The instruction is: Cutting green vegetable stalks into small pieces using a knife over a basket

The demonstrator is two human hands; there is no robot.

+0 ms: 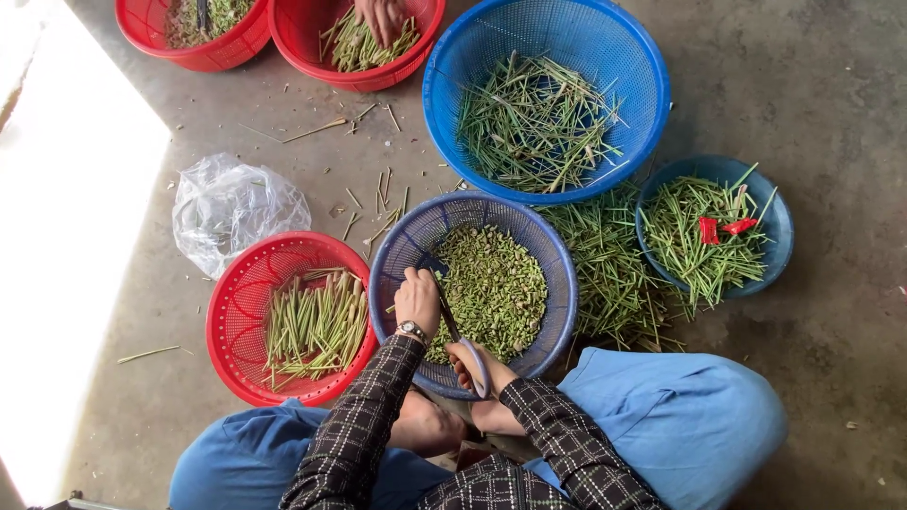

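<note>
Your right hand (472,364) grasps scissors (458,340); your left hand (418,300) pinches stems over the purple basket (557,274), red basket (236,293) at 9 o'clock.

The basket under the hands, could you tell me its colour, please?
Blue-purple basket, seen in the head view.

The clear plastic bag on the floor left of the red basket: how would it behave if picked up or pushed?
The plastic bag looks thin and crumpled, so probably floppy and very light. It seems to hold nothing, so a push would likely skid or crumple it on the concrete floor rather than roll it.
</note>
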